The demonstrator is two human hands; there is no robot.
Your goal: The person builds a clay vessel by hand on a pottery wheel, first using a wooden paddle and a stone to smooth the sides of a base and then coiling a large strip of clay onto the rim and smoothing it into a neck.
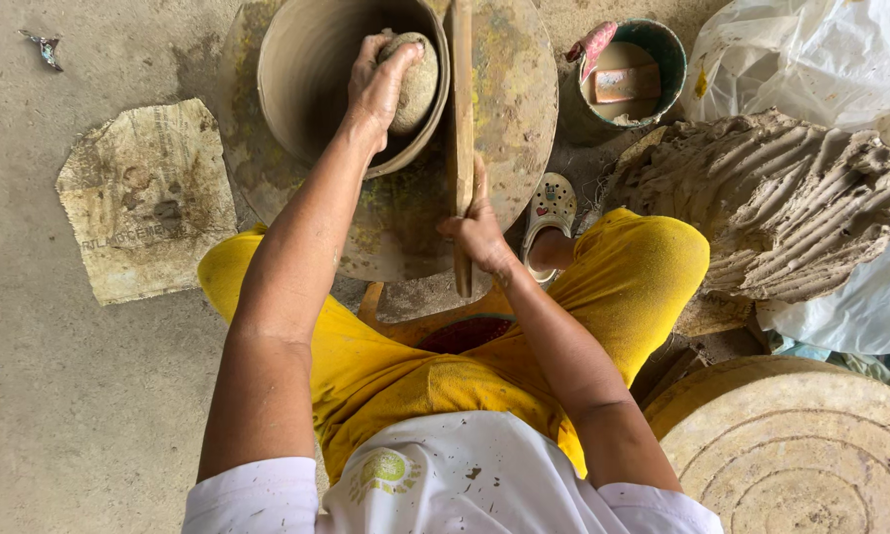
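The clay pot (311, 79) on the round wheel (509, 119) already has raised walls; the left hand (380, 84) has its grip closed round a smooth stone (415, 84) at the rim, while the right hand (476, 229) clasps a wooden paddle (461, 109) just beside it, so shaping seems unfinished

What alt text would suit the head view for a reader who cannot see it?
The left hand presses a rounded grey stone inside a grey clay pot on a round mottled turntable. The right hand grips a long flat wooden paddle beside the pot. A ridged clay lump sits at right.
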